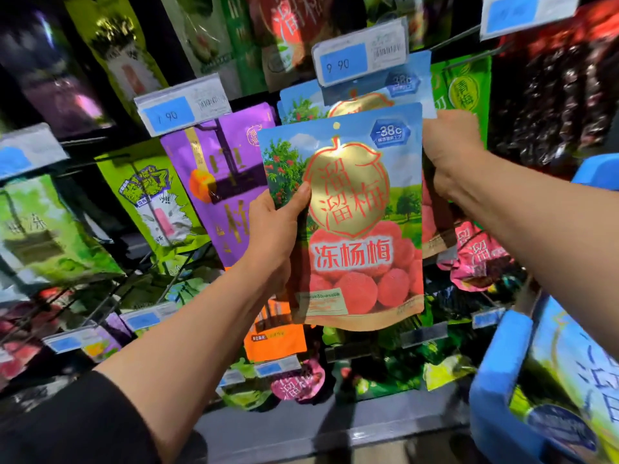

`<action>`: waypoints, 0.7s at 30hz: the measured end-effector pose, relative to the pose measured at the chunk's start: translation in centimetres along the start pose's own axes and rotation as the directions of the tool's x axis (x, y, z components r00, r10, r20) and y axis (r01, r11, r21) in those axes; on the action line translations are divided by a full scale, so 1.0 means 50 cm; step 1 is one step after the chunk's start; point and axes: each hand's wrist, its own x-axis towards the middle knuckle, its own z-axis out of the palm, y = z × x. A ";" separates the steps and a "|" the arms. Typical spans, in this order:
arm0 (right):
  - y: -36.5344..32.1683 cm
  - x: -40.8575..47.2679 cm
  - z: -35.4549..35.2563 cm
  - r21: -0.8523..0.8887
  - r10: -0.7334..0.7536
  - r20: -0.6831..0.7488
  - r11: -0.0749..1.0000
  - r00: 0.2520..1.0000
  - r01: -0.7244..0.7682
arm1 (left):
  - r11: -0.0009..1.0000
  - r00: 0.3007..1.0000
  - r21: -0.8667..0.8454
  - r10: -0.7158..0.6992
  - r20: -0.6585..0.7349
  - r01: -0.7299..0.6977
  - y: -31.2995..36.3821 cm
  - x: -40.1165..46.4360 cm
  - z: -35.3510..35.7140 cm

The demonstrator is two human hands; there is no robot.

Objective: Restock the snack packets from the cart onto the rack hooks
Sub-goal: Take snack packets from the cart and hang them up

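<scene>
My left hand (274,226) grips the left edge of a blue snack packet (351,229) with red bayberries and a gold fruit emblem, held upright in front of the rack. Behind it hang matching blue packets (301,105) on a hook under a price tag (360,55) reading 9.90. My right hand (449,152) is curled round the right edge of those hanging packets, behind the packet in my left hand. At the lower right, the blue cart basket (495,390) holds more blue packets (579,380).
Purple packets (227,182) hang to the left, and green ones (150,195) beyond them. Green packets (465,88) and dark dried-fruit bags (562,105) hang to the right. Lower rows carry orange (274,336) and pink (479,252) packets. Wire hooks with blue price tags jut out from the rack.
</scene>
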 end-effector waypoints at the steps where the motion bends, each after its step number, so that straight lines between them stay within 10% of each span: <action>1: -0.001 0.005 0.001 -0.010 0.001 -0.016 1.000 1.000 -0.001 | 1.000 1.000 0.007 0.000 -0.006 0.000 0.002 0.002 0.000; 21: 0.008 0.034 0.037 -0.162 0.081 -0.165 0.981 0.983 -0.108 | 0.999 1.000 0.049 -0.016 -0.024 0.018 0.009 0.020 -0.019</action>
